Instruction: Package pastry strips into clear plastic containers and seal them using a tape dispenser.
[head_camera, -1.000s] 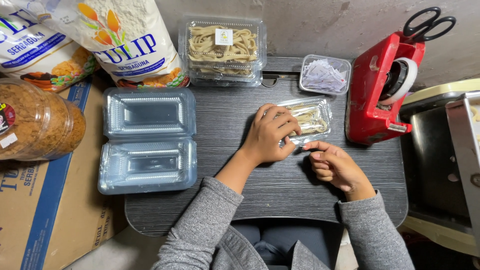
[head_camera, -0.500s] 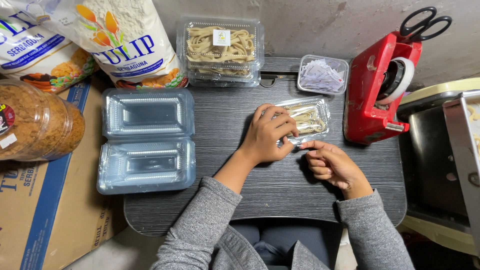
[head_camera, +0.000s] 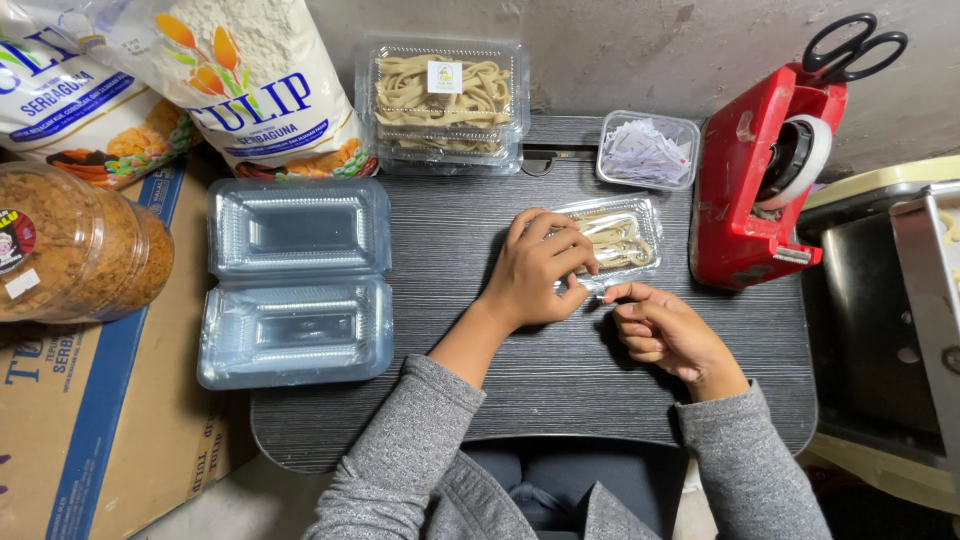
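Off the left edge of the tabletop (head_camera: 520, 400) a round plastic jar (head_camera: 75, 245) of brown crumbs lies on a cardboard box (head_camera: 90, 420), with two printed flour bags (head_camera: 230, 80) leaning behind it. At the tabletop's left edge an empty clear clamshell box (head_camera: 295, 280) lies open, lid and base side by side, overhanging the edge a little. At the back edge, near the middle, a closed clear box of pale noodles (head_camera: 445, 100) sits with a small label on its lid. The left hand (head_camera: 540, 265) rests in the middle of the tabletop, its fingers (head_camera: 570, 250) curled over and pressing the near left corner of a small clear noodle pack (head_camera: 620, 235), which lies flat just right of centre. Just beside it, toward the front edge, the right hand (head_camera: 665, 335) has its thumb and forefinger pinched together at the pack's near edge; whether something thin sits between them cannot be told, and the other fingers are loosely curled. Behind the pack, near the back edge, a small clear tub of paper slips (head_camera: 648, 150) stands. At the right edge a red tape dispenser (head_camera: 755, 190) holds a white roll, with black-handled scissors (head_camera: 850, 45) stuck in its top. Beyond the right edge a metal tray (head_camera: 925, 300) sits apart.
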